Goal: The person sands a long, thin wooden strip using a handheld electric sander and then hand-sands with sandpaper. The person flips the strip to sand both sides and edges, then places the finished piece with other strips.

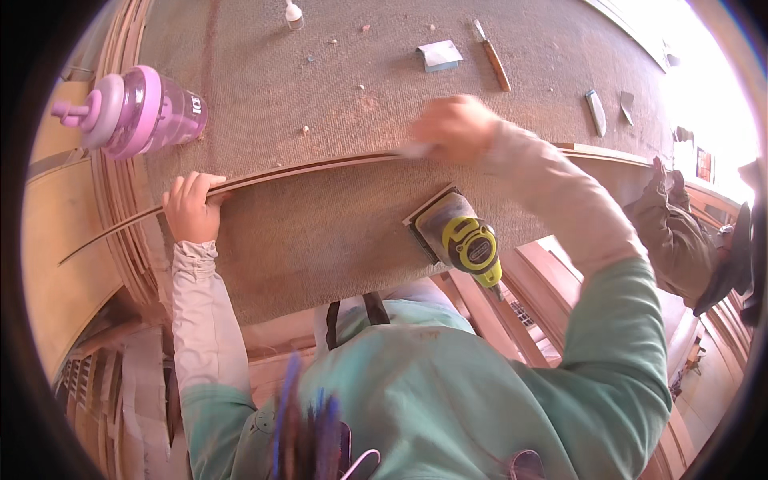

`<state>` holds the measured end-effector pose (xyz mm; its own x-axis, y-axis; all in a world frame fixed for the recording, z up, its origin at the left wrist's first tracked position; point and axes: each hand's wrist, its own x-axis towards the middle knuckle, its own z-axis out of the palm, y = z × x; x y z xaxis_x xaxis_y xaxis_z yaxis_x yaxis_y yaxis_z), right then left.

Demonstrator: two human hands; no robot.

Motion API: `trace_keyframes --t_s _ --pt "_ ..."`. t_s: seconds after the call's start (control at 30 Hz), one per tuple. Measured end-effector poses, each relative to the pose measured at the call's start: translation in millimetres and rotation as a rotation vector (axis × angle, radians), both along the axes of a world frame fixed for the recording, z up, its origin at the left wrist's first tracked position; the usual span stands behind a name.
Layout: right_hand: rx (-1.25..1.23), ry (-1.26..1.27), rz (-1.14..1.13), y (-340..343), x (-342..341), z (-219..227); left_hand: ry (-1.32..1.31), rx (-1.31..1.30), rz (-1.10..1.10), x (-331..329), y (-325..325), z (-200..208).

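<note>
A long, thin wooden strip (pixel 320 166) runs from left to right across the carpeted table, its left end reaching past the table's side. My left hand (pixel 192 206) is closed around the strip near that end, fingers over the top. Farther right, my right hand (pixel 458 130) is closed and smeared by motion. It presses a small pale sheet-like piece (pixel 416 150) onto the strip; blur hides its exact kind. A lime-green and black electric sander (pixel 470 242) rests on the table between me and the strip, touched by neither hand.
A pink bottle (pixel 152 116) stands at far left beside stacked wood strips (pixel 132 216). Across the table (pixel 264 88) lie a small white bottle (pixel 294 16), a folded sheet (pixel 439 55), a wooden-handled tool (pixel 494 62) and a grey blade-like piece (pixel 596 112). Another person (pixel 680 232) is at right.
</note>
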<state>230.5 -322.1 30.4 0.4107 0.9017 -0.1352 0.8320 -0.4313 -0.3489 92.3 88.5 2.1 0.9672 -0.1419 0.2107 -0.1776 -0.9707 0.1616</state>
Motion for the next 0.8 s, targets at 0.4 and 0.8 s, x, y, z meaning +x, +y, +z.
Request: trace_keyframes --t_s 0.4,0.8 --pt "0.032 0.104 0.024 182.1 -13.9 3.1 -0.059 -0.048 -0.039 4.7 -1.2 4.2" --pt "0.116 0.036 0.036 44.6 -5.5 15.1 0.117 0.087 0.284 -28.8 136.4 -9.5"
